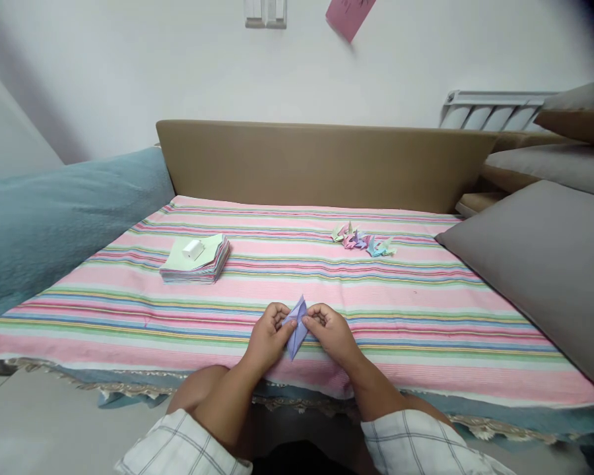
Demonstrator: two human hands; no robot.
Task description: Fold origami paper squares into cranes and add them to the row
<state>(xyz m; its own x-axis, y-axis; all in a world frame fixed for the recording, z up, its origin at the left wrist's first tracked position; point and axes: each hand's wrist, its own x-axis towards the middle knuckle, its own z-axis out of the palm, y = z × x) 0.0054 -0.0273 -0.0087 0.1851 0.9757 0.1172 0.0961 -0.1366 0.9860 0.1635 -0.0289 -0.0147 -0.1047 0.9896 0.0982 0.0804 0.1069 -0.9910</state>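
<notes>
White checked sleeves (183,448) are seen nearest, at the bottom, with both bare forearms angled forward and inward from them. By the left hand (268,336) and the right hand (330,333), a folded purple paper (297,330) is pinched from its two sides, thumbs brought together near its middle and fingers curled. It is held pointed end up, slightly tilted, over the near part of a striped cloth (287,260). Farther off to the left, a small white block (193,249) is set on a stack of paper (191,272); to the right, small folded paper figures (360,239) are clustered in a row.
</notes>
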